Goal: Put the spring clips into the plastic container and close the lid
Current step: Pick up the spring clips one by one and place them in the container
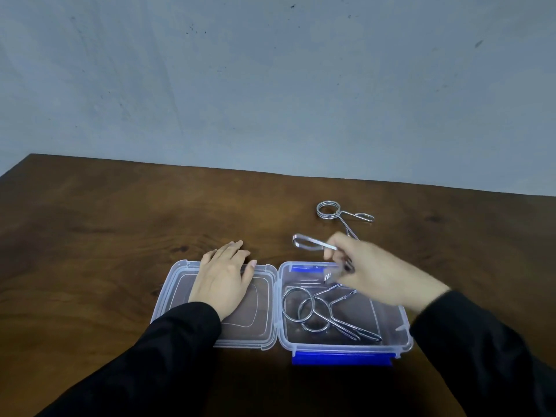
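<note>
Two spring clips [319, 311] seen lying in clear plastic container [391, 332], lower middle of frame. Third clip [313, 244] pinched by fingers of right hand [379, 272], held above container's far edge. Fourth clip [340, 213] left on wooden table [105, 221], farther back. Open lid [258, 314] laid flat to left, pressed by left hand [224, 278], fingers together, flat.
</note>
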The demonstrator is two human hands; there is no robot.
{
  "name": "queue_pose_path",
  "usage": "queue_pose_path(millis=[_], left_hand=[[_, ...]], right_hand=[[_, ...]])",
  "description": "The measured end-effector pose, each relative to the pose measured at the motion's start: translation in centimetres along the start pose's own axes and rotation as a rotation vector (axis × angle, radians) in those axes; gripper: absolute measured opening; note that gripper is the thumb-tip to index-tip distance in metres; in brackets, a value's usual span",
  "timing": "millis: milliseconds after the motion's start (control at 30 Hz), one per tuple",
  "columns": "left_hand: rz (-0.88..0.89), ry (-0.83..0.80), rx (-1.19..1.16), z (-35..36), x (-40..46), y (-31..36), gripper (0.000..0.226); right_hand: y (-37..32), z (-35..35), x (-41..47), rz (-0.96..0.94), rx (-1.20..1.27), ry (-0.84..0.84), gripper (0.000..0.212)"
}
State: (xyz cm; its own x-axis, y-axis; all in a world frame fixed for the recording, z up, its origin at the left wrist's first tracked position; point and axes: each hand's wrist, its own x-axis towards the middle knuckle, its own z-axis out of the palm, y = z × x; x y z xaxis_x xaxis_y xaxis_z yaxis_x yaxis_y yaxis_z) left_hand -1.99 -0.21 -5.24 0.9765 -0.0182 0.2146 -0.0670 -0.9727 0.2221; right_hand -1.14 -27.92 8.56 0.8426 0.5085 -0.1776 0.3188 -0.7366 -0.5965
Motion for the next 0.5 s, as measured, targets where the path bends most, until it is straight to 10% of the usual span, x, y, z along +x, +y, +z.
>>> queue_pose_path(millis=[500], left_hand=[[0.006,0.001,-0.004,0.2,-0.1,-0.1,0.039]], right_hand=[[2.9,2.2,-4.0,0.068,-0.375,-0.008,0.047]])
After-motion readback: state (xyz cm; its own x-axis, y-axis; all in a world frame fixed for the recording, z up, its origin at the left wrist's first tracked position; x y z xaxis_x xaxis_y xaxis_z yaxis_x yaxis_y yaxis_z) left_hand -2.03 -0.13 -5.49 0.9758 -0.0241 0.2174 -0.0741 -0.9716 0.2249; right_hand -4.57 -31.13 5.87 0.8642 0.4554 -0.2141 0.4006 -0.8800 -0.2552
